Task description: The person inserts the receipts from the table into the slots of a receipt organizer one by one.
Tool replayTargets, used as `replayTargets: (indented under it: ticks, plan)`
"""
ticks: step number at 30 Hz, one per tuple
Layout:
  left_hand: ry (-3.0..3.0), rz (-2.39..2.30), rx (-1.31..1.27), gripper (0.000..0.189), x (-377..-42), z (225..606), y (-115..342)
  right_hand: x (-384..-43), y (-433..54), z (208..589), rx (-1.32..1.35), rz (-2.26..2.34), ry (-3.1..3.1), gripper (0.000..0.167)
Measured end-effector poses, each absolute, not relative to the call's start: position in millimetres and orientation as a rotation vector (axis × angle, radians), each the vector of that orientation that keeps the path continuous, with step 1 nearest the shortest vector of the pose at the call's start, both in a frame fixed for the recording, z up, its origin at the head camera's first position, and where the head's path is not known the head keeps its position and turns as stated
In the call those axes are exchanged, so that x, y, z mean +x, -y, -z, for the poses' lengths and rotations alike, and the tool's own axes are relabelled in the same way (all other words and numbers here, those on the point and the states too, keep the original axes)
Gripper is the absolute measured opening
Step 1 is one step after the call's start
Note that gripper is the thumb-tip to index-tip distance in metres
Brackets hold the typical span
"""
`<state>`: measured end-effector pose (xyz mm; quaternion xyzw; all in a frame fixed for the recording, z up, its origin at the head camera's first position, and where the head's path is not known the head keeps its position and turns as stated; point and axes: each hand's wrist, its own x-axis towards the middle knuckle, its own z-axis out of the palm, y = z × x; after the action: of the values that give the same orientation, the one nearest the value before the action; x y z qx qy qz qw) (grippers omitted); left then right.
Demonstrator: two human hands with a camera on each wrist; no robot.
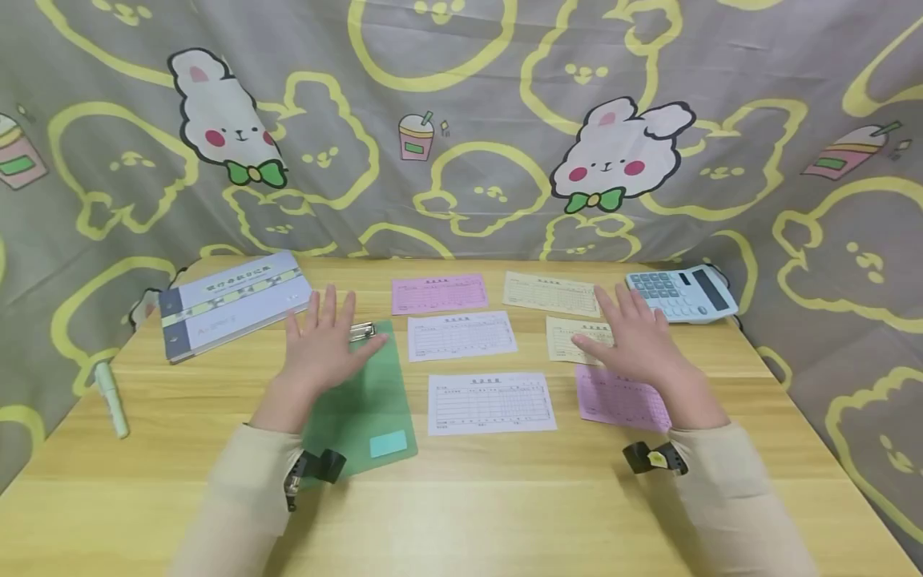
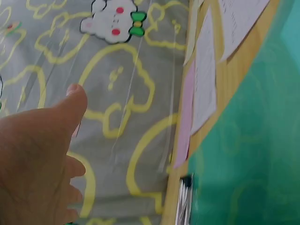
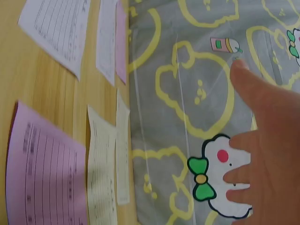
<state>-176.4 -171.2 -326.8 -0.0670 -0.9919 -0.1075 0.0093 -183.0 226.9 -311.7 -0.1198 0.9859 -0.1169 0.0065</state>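
My left hand (image 1: 320, 344), fingers spread and holding nothing, is over the top left of a green clipboard (image 1: 368, 401) with a metal clip (image 1: 363, 331). With fingers also spread, my right hand (image 1: 638, 336) overlaps a yellow slip (image 1: 566, 340) and a pink slip (image 1: 620, 398) in the head view. Between the hands lie printed paper forms: a pink one (image 1: 440, 294) at the back, a white one (image 1: 463, 336) in the middle, and a larger white one (image 1: 492, 403) nearest me. Another yellow slip (image 1: 550, 294) sits at the back right. Both wrist views show empty palms.
A blue-grey account book (image 1: 238, 300) lies at the back left, and a pale green marker (image 1: 111, 399) near the left edge. At the back right is a light blue calculator (image 1: 681, 294). A patterned grey curtain (image 1: 490, 104) hangs behind the wooden table (image 1: 505, 513).
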Motion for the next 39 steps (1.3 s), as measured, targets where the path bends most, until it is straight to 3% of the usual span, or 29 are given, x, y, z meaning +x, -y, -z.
replayTargets:
  ticks: [9,16,21,29,39]
  plan:
    - [3.077,0.598,-0.198,0.088,-190.5,331.5,223.9,-185.2,-260.7,314.3,-0.422,0.448,-3.136,0.083]
    - [2.96,1.092,-0.276,0.081,-213.2,355.9,249.3,-179.7,-283.3,320.4,-0.44,0.704,-3.073,0.074]
    - [2.864,1.263,-0.333,0.071,-228.0,373.5,254.4,-174.9,-299.8,331.4,-0.336,0.856,-2.969,0.071]
    - [2.75,1.553,-0.184,0.053,-228.9,398.9,255.4,-165.9,-328.0,355.9,-0.188,1.003,-2.851,0.067]
    - [2.707,1.451,-0.158,0.043,-228.0,411.6,249.7,-154.5,-352.0,387.9,-0.073,1.142,-2.808,0.069]
